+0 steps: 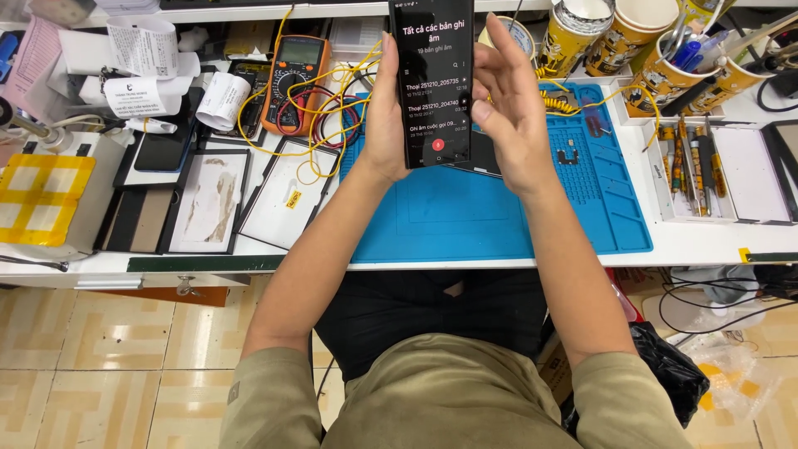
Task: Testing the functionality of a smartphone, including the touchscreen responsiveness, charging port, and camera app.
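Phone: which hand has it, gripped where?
The left hand holds the black phone upright by its left long edge. The right hand is at its right edge, fingers spread; contact unclear.

Bright, even overhead light, soft shadows, sharp focus throughout, with slight wide-angle bending at the edges.

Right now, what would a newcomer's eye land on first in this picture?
First the black smartphone with its lit screen, held upright at top centre between the left hand and right hand. Beneath them lies a bright blue work mat on the white bench. To the left, an orange multimeter sits tangled in yellow wires.
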